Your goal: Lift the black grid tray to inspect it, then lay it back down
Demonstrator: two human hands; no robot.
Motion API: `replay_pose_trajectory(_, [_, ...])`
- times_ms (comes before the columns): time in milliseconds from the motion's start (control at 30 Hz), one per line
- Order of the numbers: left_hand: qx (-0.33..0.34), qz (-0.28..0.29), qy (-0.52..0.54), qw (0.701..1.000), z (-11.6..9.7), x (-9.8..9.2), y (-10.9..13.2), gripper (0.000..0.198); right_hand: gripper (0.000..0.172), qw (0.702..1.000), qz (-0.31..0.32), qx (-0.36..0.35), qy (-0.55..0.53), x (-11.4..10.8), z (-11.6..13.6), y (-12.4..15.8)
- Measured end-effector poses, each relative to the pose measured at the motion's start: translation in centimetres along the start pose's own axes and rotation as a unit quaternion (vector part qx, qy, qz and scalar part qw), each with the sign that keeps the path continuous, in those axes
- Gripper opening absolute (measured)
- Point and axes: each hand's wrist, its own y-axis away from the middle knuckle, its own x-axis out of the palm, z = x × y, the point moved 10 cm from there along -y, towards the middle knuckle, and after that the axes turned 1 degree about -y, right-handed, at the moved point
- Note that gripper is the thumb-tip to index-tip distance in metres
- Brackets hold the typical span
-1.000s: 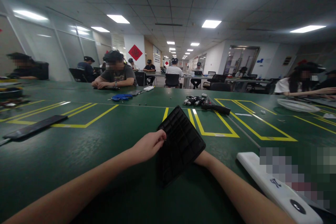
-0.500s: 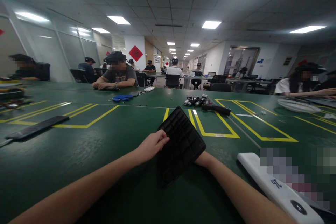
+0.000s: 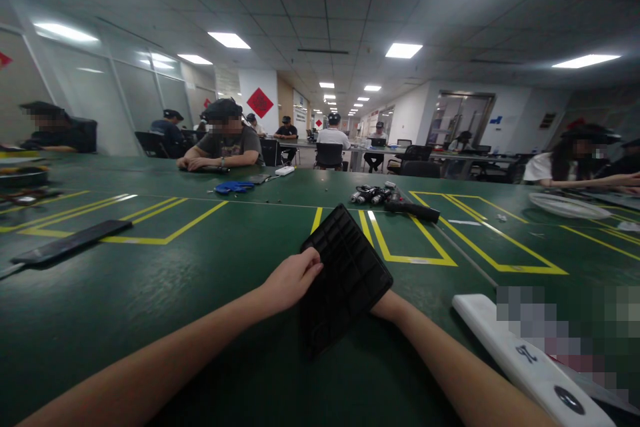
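A black plastic tray divided into several compartments (image 3: 347,267) is held tilted above the table, its compartment side toward me. My left hand (image 3: 293,280) is at the tray's left edge with fingers curled closed over its compartments. Whether those fingers grip the edge or pinch something small, I cannot tell. From the lower right, my right hand (image 3: 387,305) reaches behind the tray and holds it from the back; its fingers are hidden. The compartments are too dark to show any contents.
The green table (image 3: 215,320) carries yellow tape outlines. A white power bank-like device marked 26 (image 3: 525,353) lies at right, a dark slab with a cable (image 3: 73,242) at left. Farther off are black cylindrical parts (image 3: 373,195), a blue item (image 3: 234,187) and seated people.
Both hands and the tray stay almost in place. The whole view shifts very slightly.
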Motion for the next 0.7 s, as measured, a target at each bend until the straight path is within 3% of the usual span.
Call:
replay_pose_trajectory(200, [0.055, 0.007, 0.012, 0.998, -1.1, -0.7, 0.3, 0.015, 0.047, 1.000, -0.003, 0.005, 0.002, 0.0, -0.4, 0.0])
replay_pose_trajectory(300, [0.002, 0.007, 0.123, 0.992, 0.3, -0.5, -0.1, 0.011, 0.045, 1.000, -0.003, 0.004, 0.005, -0.1, -0.3, -0.1])
replay_pose_trajectory(367, [-0.088, 0.017, 0.273, 0.958, 2.2, 0.4, -0.3, 0.012, 0.044, 1.000, -0.001, 0.002, 0.007, 0.0, -0.1, -0.1])
replay_pose_trajectory(433, [-0.160, 0.031, 0.419, 0.893, 3.4, 1.7, -0.1, 0.013, 0.044, 1.000, 0.000, -0.002, 0.007, 0.0, 0.2, -0.2])
replay_pose_trajectory(500, [-0.190, 0.043, 0.496, 0.846, 3.7, 2.4, 0.0, 0.014, 0.045, 1.000, -0.001, -0.007, 0.005, 0.0, 0.4, -0.2])
replay_pose_trajectory(533, [-0.192, 0.049, 0.499, 0.844, 3.6, 2.5, 0.1, 0.016, 0.045, 1.000, -0.002, -0.008, 0.004, 0.0, 0.5, -0.1])
replay_pose_trajectory(700, [-0.110, 0.062, 0.279, 0.952, 3.0, 1.8, -0.2, 0.044, 0.045, 1.000, -0.006, -0.003, 0.001, -0.1, 0.3, 0.0])
